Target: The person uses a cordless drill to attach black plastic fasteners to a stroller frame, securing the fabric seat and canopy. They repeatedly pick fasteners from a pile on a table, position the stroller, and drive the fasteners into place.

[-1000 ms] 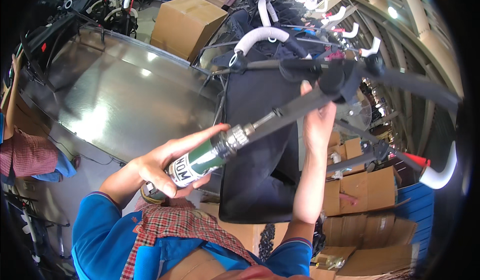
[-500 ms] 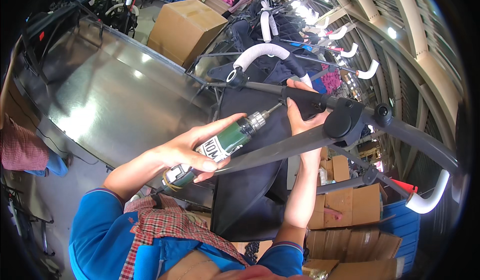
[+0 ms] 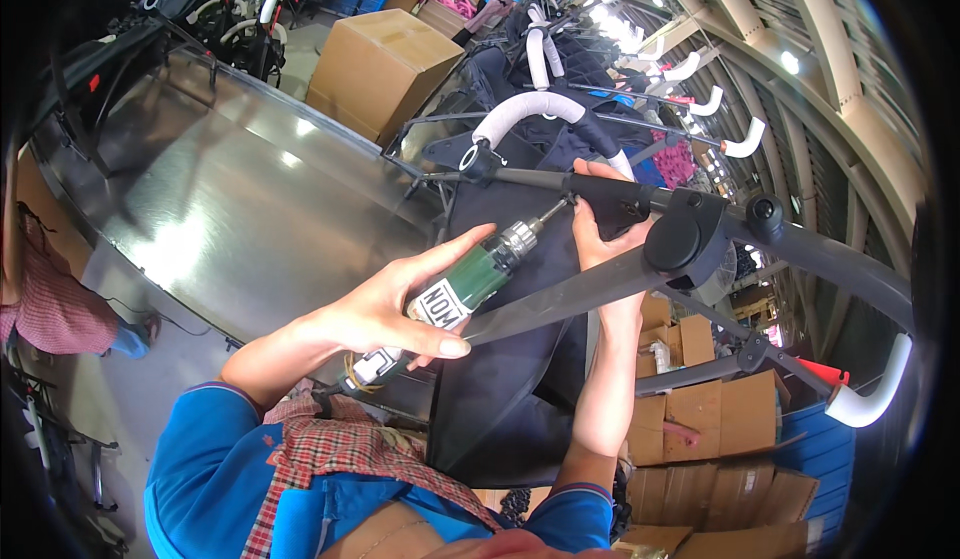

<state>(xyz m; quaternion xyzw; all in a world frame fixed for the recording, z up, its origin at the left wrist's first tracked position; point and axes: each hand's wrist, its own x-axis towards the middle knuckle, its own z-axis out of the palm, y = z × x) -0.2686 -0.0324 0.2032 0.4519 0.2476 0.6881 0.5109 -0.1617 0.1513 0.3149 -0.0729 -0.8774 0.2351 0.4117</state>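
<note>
My left hand (image 3: pixel 385 309) is wrapped around a green electric screwdriver (image 3: pixel 480 277) with a metal chuck and a white label. Its bit points up and right, the tip at a black sleeve (image 3: pixel 612 199) on a stroller's tube, beside my right thumb. My right hand (image 3: pixel 597 244) grips that sleeve from below and behind, fingertips showing above it. The stroller's dark grey frame tube (image 3: pixel 560 294) runs below the screwdriver to a round black hinge (image 3: pixel 675 244). Black fabric (image 3: pixel 500 369) hangs beneath. A pale wrapped handle (image 3: pixel 535 107) curves up beyond my hands.
A shiny metal table (image 3: pixel 250 179) lies to the left, with a closed cardboard box (image 3: pixel 385 69) beyond it. More strollers with white handles stand at the back. Opened cartons (image 3: pixel 720 419) and a blue crate (image 3: pixel 815 459) are at lower right. Another person's checked garment (image 3: pixel 60 279) shows at far left.
The screwdriver has moved slightly right and up with my left hand, its bit tip closer to the sleeve. My right hand keeps its grip. The whole view has shifted a little.
</note>
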